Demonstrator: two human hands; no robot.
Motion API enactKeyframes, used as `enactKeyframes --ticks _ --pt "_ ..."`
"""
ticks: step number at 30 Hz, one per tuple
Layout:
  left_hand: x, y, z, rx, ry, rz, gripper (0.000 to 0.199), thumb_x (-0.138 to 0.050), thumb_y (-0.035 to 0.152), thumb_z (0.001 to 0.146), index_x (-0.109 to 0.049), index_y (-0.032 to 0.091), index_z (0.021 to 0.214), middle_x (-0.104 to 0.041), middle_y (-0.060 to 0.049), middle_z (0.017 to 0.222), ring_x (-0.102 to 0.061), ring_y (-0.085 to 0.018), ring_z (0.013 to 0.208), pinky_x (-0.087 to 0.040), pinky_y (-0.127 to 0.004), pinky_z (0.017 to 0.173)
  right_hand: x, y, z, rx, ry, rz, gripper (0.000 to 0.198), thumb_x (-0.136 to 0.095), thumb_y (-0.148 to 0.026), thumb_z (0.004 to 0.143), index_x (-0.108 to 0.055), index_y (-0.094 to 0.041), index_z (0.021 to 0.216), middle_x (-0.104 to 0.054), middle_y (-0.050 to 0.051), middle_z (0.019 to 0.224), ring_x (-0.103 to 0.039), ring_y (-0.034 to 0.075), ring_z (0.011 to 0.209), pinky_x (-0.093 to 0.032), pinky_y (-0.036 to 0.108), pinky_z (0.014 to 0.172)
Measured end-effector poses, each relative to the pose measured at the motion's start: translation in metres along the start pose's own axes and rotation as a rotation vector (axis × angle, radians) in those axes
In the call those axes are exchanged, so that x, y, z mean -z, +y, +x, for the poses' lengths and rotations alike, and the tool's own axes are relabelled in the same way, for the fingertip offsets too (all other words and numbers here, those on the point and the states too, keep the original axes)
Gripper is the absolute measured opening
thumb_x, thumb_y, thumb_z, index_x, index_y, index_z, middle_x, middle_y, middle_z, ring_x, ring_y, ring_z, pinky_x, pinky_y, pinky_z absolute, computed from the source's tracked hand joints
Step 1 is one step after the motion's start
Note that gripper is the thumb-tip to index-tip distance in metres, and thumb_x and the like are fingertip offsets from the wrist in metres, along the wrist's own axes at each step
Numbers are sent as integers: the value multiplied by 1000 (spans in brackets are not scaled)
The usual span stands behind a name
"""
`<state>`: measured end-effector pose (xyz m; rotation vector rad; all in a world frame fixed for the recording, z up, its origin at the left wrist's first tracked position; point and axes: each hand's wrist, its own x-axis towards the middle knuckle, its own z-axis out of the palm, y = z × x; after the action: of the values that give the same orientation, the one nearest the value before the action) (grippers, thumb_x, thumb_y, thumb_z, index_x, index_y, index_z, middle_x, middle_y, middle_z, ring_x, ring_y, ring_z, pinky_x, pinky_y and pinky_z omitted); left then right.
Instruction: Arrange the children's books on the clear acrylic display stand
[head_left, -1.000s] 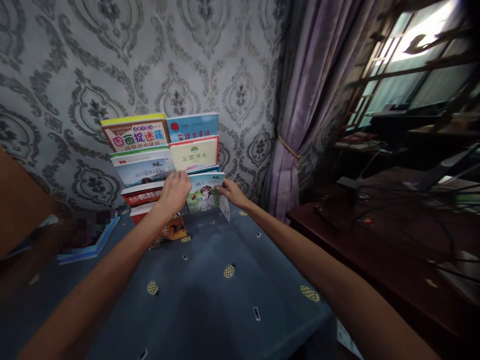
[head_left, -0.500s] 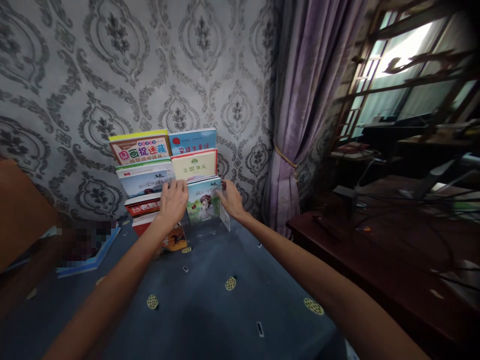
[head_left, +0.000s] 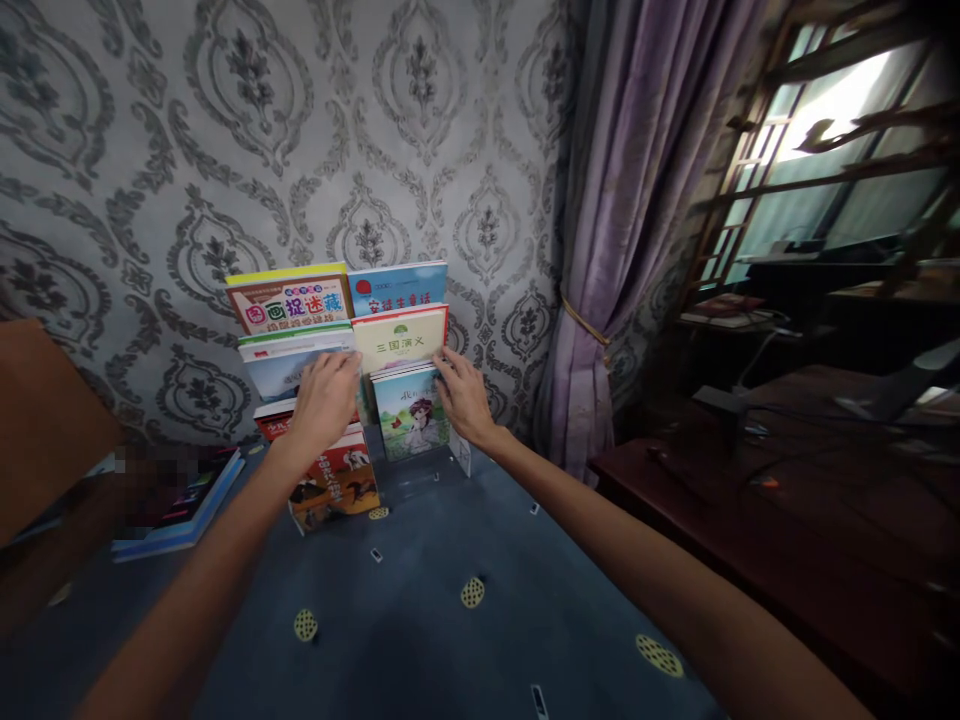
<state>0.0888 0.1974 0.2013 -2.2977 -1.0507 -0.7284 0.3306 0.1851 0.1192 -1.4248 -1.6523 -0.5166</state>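
Children's books stand in stepped rows in two columns on a rack, of which a clear edge shows at the lower right. In the left column my left hand [head_left: 326,400] lies over a book with a pale blue landscape cover [head_left: 274,372], fingers bent but not wrapped round it. My right hand [head_left: 465,397] is at the right column, fingers apart, its tips at the upper right edge of a green book with a cartoon girl [head_left: 415,418]. Behind that rises a cream book with a red border [head_left: 397,340]. An orange-red book [head_left: 337,482] stands in front at left.
At the back are a book with a yellow top edge [head_left: 289,300] and a blue book [head_left: 401,283]. Flat books [head_left: 202,505] and a brown box [head_left: 52,430] lie left on the dark blue tablecloth [head_left: 405,620]. A dark red surface [head_left: 675,480] is at right.
My left hand has moved left and off the green girl book, uncovering the orange-red cover. My right hand has risen slightly along the right edge. The view has shifted a little.
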Motion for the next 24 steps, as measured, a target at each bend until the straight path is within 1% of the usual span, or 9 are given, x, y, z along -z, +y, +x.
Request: enactKeyframes --ticks 3,6,8,10,12,14,16,19,24 --pt "-6 8 -5 -86 -11 -8 40 -39 16 98 -57 11 133 -64 -16 132 -53 -30 123 -42 -45 101 4 -11 3 87 -48 -59 43 -42 -20 98 -55 -17 139 -55 15 146 -42 30 141 -27 56 118" --pt "-14 17 -11 -70 0 22 40 -41 14 97 -56 7 133 -63 -19 133 -52 -32 126 -39 -49 105 3 -18 5 121 -81 -49 44 -42 -24 99 -52 -18 141 -53 15 148 -39 29 144 -22 56 120" --pt "-17 19 -13 -37 19 58 33 -44 17 97 -63 7 122 -65 -20 125 -52 -34 124 -39 -51 105 0 -16 4 63 -43 -2 48 -46 -28 97 -49 -15 143 -45 18 153 -36 31 145 -26 55 119" --pt "-17 19 -14 -41 37 88 27 -49 22 96 -69 9 108 -67 -20 117 -52 -36 123 -38 -52 105 -4 -12 1 -52 21 81 56 -49 -33 95 -44 -10 145 -41 23 154 -36 33 145 -33 54 117" --pt "-17 19 -13 -51 48 97 24 -52 25 95 -71 11 99 -68 -19 110 -52 -36 120 -38 -52 104 -8 -7 -2 -166 58 185 60 -49 -35 93 -41 -8 146 -47 24 147 -44 34 138 -40 53 111" --pt "-18 20 -12 -43 47 93 23 -53 25 95 -71 13 97 -68 -18 106 -54 -36 115 -39 -52 101 -9 -4 -4 -237 50 280 59 -47 -34 92 -41 -10 145 -58 21 135 -56 33 125 -47 51 104" --pt "-20 21 -10 -26 36 84 23 -52 25 95 -71 12 97 -68 -17 104 -55 -35 111 -40 -52 99 -9 -4 -5 -271 33 336 56 -47 -33 91 -43 -13 144 -66 17 122 -63 31 109 -51 49 96" --pt "-24 22 -7 -8 17 57 23 -51 23 95 -70 12 96 -68 -17 104 -54 -35 110 -41 -51 96 -7 -7 -5 -319 41 326 53 -48 -30 89 -48 -15 140 -71 14 109 -66 30 93 -53 47 88" --pt "-29 18 -4 -14 15 31 23 -48 21 96 -70 12 93 -68 -17 101 -55 -34 108 -42 -49 94 -5 -9 -7 -340 60 287 52 -46 -28 89 -51 -13 138 -72 15 104 -67 30 84 -53 46 84"
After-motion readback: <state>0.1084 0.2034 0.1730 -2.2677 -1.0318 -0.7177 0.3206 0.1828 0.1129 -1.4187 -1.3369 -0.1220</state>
